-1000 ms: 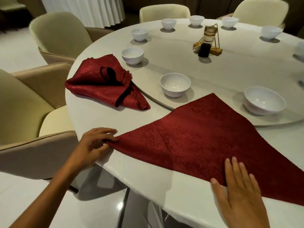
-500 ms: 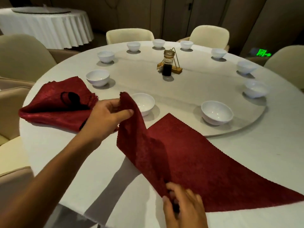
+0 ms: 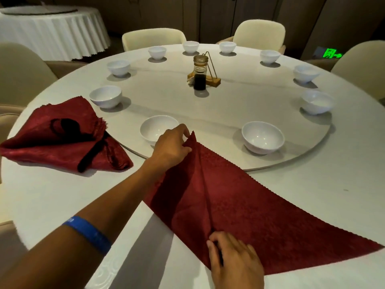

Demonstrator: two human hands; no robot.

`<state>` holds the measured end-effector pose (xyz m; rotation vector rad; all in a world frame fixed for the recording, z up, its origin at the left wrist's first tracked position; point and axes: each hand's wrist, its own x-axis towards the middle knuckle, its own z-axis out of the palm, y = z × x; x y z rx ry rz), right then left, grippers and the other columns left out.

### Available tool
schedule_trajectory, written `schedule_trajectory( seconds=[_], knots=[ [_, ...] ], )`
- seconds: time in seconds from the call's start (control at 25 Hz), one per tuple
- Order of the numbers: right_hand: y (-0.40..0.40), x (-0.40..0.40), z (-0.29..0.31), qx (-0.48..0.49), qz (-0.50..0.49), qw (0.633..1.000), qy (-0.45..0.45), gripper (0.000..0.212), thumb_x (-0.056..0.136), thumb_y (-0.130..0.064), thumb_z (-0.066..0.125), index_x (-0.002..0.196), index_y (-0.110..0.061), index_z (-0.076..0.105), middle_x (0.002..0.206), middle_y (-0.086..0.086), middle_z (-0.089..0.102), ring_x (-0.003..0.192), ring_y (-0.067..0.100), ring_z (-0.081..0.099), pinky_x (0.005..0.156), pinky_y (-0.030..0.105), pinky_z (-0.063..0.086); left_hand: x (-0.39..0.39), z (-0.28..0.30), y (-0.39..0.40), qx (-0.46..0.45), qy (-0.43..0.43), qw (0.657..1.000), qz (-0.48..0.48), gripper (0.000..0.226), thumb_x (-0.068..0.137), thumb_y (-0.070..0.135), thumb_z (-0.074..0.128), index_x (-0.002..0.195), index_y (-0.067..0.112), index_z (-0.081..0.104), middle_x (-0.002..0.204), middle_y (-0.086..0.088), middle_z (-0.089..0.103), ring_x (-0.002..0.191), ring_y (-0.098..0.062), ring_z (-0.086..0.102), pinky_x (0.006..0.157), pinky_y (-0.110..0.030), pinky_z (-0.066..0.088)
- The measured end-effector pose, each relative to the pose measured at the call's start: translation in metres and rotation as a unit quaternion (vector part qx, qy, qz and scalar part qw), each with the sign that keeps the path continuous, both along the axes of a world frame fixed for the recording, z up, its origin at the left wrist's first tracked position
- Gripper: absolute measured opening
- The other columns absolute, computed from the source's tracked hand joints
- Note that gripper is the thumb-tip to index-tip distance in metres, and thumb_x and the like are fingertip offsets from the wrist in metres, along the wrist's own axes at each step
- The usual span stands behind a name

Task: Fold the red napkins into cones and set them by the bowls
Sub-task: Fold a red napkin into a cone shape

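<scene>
A red napkin (image 3: 250, 209) lies as a triangle on the round white table (image 3: 343, 184), its left part folded over toward the top point. My left hand (image 3: 170, 144) pinches that folded corner at the napkin's top point, next to a white bowl (image 3: 154, 127). At the near edge my right hand (image 3: 233, 259) pinches the fold's lower end. Another white bowl (image 3: 262, 136) sits to the right on the turntable (image 3: 229, 109). A stack of red napkins (image 3: 52, 144) tied with a black band lies at the left.
Several more white bowls ring the turntable, such as one at the left (image 3: 105, 96) and one at the right (image 3: 316, 101). A sauce bottle in a stand (image 3: 200, 73) is at the centre. Cream chairs (image 3: 152, 39) surround the table; another clothed table (image 3: 52, 30) stands far left.
My left hand has carried the napkin's left corner from the table edge up and across to the top point. My right hand went from lying flat to pinching the fold's near end.
</scene>
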<state>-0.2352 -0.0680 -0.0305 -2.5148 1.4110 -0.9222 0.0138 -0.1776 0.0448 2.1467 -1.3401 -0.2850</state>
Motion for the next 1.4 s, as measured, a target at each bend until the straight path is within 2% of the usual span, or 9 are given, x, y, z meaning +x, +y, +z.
schedule_trajectory(
  seconds=[0.2,0.32,0.44,0.56,0.8,0.96,1.12,1.28,1.4],
  knots=[
    [-0.001,0.003,-0.011,-0.051,-0.011,0.999,0.009,0.025,0.077,-0.036,0.048,0.066,-0.029,0.069,0.063,-0.006,0.061,0.048,0.019,0.057,0.058,0.028,0.032,-0.034,-0.007,0.067,-0.18,-0.036,0.983,0.001,0.036,0.092,0.039,0.059,0.125,0.03,0.045,0.116,0.01,0.065,0.09,-0.011,0.065,0.074,-0.03,0.05],
    [0.0,0.001,-0.016,-0.065,-0.005,0.998,0.018,0.028,0.081,-0.03,0.049,0.086,-0.027,0.076,0.072,-0.005,0.067,0.053,0.022,0.061,0.063,0.03,0.035,-0.025,-0.035,0.144,-0.144,-0.089,0.983,0.067,0.033,0.094,0.033,0.056,0.125,0.031,0.049,0.117,0.011,0.06,0.103,-0.014,0.056,0.086,-0.036,0.041],
    [0.003,0.0,-0.015,-0.07,0.007,0.996,0.063,0.032,0.083,-0.028,0.046,0.089,-0.026,0.076,0.076,-0.004,0.068,0.057,0.023,0.062,0.059,0.035,0.047,0.001,-0.046,0.167,-0.041,0.112,0.99,0.07,0.028,0.096,0.022,0.06,0.12,0.035,0.054,0.107,0.009,0.067,0.107,-0.02,0.059,0.095,-0.048,0.045],
    [0.003,0.0,-0.009,-0.069,0.009,0.995,0.077,0.034,0.083,-0.028,0.043,0.089,-0.025,0.076,0.077,-0.004,0.067,0.059,0.022,0.063,0.055,0.035,0.05,0.012,-0.039,0.154,-0.031,0.213,0.976,0.024,0.026,0.089,0.017,0.07,0.105,0.036,0.062,0.082,0.005,0.073,0.081,-0.01,0.07,0.074,-0.031,0.052],
    [0.011,-0.023,-0.004,-0.109,0.099,0.984,0.101,0.037,0.082,-0.041,0.049,0.097,-0.024,0.079,0.077,0.0,0.065,0.055,0.025,0.056,0.046,0.037,0.047,0.011,-0.055,0.152,-0.019,0.096,0.995,0.033,0.019,0.085,0.025,0.076,0.094,0.036,0.063,0.075,0.012,0.069,0.073,0.002,0.065,0.069,-0.027,0.055],
    [0.015,-0.032,-0.003,-0.101,0.122,0.983,0.09,0.037,0.081,-0.039,0.05,0.099,-0.025,0.079,0.08,0.0,0.066,0.056,0.025,0.056,0.046,0.033,0.047,-0.011,-0.038,0.162,-0.062,-0.045,0.995,0.066,0.011,0.089,0.024,0.07,0.1,0.024,0.067,0.095,0.005,0.068,0.089,-0.019,0.062,0.08,-0.041,0.048],
    [0.025,-0.028,-0.012,-0.138,0.075,0.978,0.136,0.043,0.078,-0.037,0.047,0.103,-0.02,0.078,0.087,0.002,0.071,0.066,0.027,0.051,0.056,0.038,0.04,-0.123,-0.059,0.199,-0.03,-0.141,0.978,-0.153,0.039,0.088,0.036,0.05,0.116,0.02,0.071,0.127,-0.002,0.066,0.115,-0.025,0.064,0.096,-0.044,0.038],
    [0.03,-0.035,-0.028,-0.185,0.042,0.97,0.153,0.048,0.095,-0.04,0.033,0.117,-0.016,0.068,0.108,0.003,0.074,0.099,0.026,0.052,0.074,0.042,0.038,-0.098,-0.075,0.209,0.115,-0.185,0.961,-0.17,0.065,0.098,0.057,0.02,0.15,0.022,0.036,0.159,0.005,0.027,0.147,-0.016,0.024,0.112,-0.048,0.019],
    [0.03,-0.043,-0.03,-0.184,0.06,0.968,0.16,0.051,0.092,-0.048,0.029,0.124,-0.018,0.055,0.126,-0.003,0.065,0.121,0.027,0.05,0.089,0.054,0.043,-0.042,-0.062,0.195,0.145,-0.19,0.961,-0.142,0.071,0.091,0.065,-0.008,0.153,0.032,-0.008,0.159,0.016,-0.015,0.146,-0.003,-0.02,0.119,-0.04,-0.012]
  ],
)
